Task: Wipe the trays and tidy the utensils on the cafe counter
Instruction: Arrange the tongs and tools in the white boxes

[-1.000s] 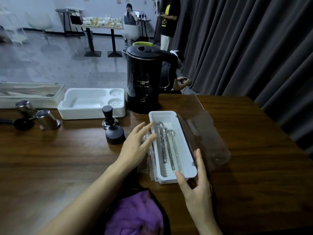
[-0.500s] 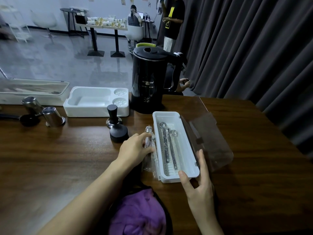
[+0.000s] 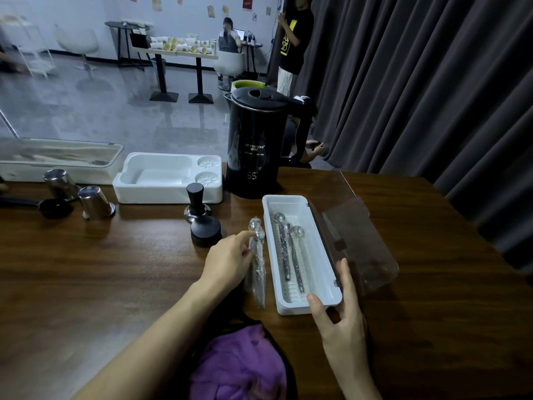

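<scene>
1. Gripping the wrapped spoons (image 3: pixel 257 255), your left hand (image 3: pixel 229 259) has its fingers curled onto the clear packet. The forefinger reaches up to a spoon bowl near the packet's far end.
2. That packet lies on the wooden counter (image 3: pixel 115 269), just beside the left wall of the white utensil box (image 3: pixel 288 202) and roughly parallel with it.
3. Your right hand (image 3: pixel 343 321) brackets the box's near right corner. The thumb lies straight against the near end wall, and the fingers run straight and close together along the right side, pinching nothing.
4. Inside the box, three loose spoons (image 3: pixel 291 249) lie lengthwise with their bowls toward the far end.
5. The box's clear lid (image 3: pixel 363 243) is hinged open to the right and tilted down toward the counter.
6. Behind the box stands a black kettle (image 3: pixel 255 145) showing 55. To its left is a white foam tray (image 3: pixel 161 194), with a black tamper (image 3: pixel 197 203) just in front of the tray.
7. A purple cloth (image 3: pixel 239 365) sits at the near edge, between your forearms.
</scene>
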A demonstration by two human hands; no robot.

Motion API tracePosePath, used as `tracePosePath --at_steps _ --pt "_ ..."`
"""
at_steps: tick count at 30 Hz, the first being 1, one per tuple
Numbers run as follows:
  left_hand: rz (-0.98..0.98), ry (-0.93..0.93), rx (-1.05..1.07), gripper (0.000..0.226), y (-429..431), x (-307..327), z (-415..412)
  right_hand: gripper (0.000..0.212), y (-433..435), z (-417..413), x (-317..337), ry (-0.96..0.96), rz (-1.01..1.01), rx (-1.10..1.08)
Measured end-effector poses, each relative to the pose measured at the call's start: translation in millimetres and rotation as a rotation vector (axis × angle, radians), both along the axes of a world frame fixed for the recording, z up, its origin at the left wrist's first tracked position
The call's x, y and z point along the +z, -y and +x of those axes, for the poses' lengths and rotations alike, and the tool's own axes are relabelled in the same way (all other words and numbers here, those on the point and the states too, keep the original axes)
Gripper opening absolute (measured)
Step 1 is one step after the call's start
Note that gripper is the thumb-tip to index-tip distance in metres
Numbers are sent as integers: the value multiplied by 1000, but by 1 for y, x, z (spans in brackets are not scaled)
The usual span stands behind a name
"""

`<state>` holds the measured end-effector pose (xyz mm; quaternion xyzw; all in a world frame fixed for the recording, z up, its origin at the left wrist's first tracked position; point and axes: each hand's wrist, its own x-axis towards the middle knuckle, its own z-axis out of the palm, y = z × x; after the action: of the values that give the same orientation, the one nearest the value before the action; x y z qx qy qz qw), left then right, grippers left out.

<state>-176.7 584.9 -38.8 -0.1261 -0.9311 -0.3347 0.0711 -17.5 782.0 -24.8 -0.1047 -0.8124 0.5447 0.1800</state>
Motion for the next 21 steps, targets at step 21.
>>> tracePosePath --at_steps 21 --pt "-40 200 -60 60 4 15 -11 93 0 0 1 19 -10 -18"
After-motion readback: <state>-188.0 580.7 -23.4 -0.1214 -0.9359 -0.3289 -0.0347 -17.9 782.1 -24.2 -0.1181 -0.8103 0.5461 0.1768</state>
